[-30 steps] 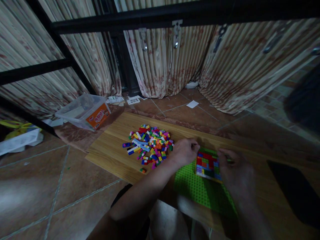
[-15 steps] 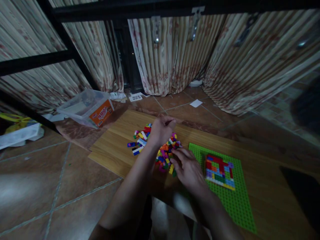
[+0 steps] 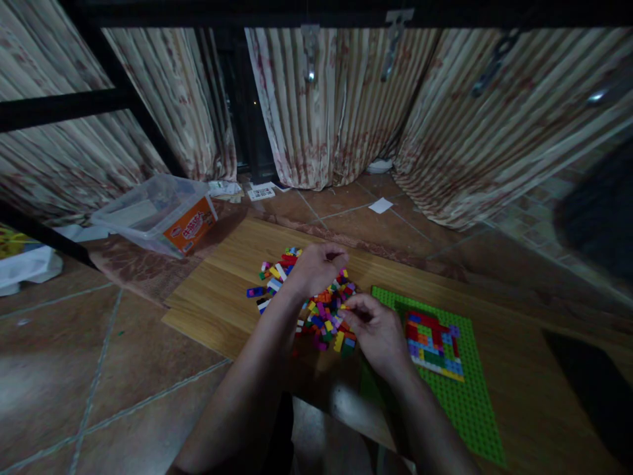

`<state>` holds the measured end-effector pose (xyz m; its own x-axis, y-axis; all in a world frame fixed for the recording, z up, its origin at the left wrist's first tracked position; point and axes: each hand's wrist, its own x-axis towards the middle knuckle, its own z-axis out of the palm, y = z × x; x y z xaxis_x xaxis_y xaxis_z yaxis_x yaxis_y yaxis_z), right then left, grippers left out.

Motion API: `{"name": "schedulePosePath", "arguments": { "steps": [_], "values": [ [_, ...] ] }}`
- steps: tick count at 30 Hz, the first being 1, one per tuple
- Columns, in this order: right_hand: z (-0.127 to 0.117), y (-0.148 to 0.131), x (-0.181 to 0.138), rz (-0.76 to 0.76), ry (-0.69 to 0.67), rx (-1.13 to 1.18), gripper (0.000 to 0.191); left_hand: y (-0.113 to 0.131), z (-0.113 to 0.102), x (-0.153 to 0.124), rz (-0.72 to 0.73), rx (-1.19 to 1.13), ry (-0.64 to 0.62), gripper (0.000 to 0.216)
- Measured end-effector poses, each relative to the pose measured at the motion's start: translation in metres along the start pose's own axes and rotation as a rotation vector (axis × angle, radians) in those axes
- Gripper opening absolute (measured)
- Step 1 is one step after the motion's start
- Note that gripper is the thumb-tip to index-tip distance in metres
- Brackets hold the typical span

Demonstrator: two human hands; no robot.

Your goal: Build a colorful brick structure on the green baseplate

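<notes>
A loose heap of small coloured toy bricks lies on the wooden table. Over its far side is my left hand, closed with curled fingers; whatever may be between them is hidden. My right hand is at the heap's right edge, thumb and fingers pinched at what looks like a small yellow-orange toy brick. Just right of that hand lies a green studded baseplate. On it sits a flat block of joined bricks in red, blue, orange, green, white and yellow. My right forearm crosses the baseplate's near left part.
The wooden table runs from left to right, with a dark flat object at its right. Beyond the left end, a clear plastic box with an orange label stands on the floor. Papers lie before the striped curtains.
The view has shifted slightly. My right hand's fingers have drawn together into a pinch and lifted a little from the bricks. My left hand stays over the heap, still curled.
</notes>
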<state>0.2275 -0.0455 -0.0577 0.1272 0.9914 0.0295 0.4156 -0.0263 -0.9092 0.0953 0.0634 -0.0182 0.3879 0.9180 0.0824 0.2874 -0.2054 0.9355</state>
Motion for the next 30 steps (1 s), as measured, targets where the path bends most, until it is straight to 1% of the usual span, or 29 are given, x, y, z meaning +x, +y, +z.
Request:
{"name": "schedulePosePath", "arguments": {
  "steps": [3,6,8,10,12,15,20,22,27,30],
  "values": [
    [-0.008,-0.001,0.003,-0.005,0.173,0.239,0.015,0.008,0.004,-0.005,-0.047,-0.064,-0.141,0.024],
    [-0.017,-0.003,0.006,0.035,0.325,0.436,0.02,0.016,0.013,-0.01,-0.085,-0.175,-0.304,0.026],
    [-0.022,-0.005,0.007,0.044,0.386,0.507,0.022,0.019,0.022,-0.013,-0.102,-0.247,-0.383,0.026],
    [-0.027,-0.004,0.006,0.037,0.421,0.526,0.021,0.02,0.03,-0.014,-0.113,-0.302,-0.418,0.026],
    [-0.03,-0.003,0.005,0.042,0.431,0.534,0.022,0.021,0.037,-0.014,-0.114,-0.327,-0.424,0.023],
    [-0.036,0.001,0.003,0.079,0.416,0.529,0.025,0.023,0.043,-0.013,-0.101,-0.308,-0.4,0.016],
    [-0.048,0.002,-0.002,0.115,0.367,0.41,0.028,0.028,0.05,-0.014,-0.077,-0.281,-0.377,0.011],
    [-0.052,0.0,-0.004,0.119,0.358,0.396,0.029,0.028,0.053,-0.015,-0.064,-0.288,-0.371,0.01],
    [-0.061,0.001,-0.01,0.174,0.331,0.485,0.027,0.031,0.061,-0.016,-0.045,-0.31,-0.39,0.014],
    [-0.072,0.006,-0.013,0.192,0.339,0.518,0.026,0.032,0.064,-0.015,-0.04,-0.304,-0.398,0.016]
  ]
}}
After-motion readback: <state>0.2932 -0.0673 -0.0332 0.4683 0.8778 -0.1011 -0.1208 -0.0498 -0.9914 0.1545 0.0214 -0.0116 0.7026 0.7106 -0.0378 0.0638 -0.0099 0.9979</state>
